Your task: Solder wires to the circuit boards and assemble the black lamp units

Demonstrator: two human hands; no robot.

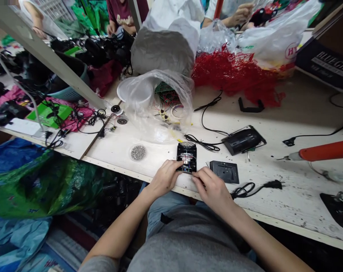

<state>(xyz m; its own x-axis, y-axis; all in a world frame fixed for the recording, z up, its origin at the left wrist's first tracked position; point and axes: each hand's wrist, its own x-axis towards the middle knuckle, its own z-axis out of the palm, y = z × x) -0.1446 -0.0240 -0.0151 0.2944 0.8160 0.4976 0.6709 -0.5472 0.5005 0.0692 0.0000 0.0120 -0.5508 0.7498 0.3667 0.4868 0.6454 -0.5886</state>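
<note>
An opened black plastic housing (187, 155) lies near the table's front edge, with thin wires and small electronic parts inside. A round speaker-like mesh piece sits at its far end. My left hand (166, 175) grips the housing from its left side, the forefinger reaching over the inner parts. At the near right corner, my right hand (213, 185) is closed in a pinch; whatever is between its fingertips is too small to make out. Just right of the housing lies a flat black cover (224, 172). A round dish of small metal screws (138, 152) stands to the left.
A clear plastic bag (151, 124) with circuit boards and wires lies beyond the housing. To the right are a black cylindrical device (242, 139), a black plug (273, 184) and an orange-handled electric screwdriver (324, 151). Red strands (230, 71) are heaped behind. Other people work across the table.
</note>
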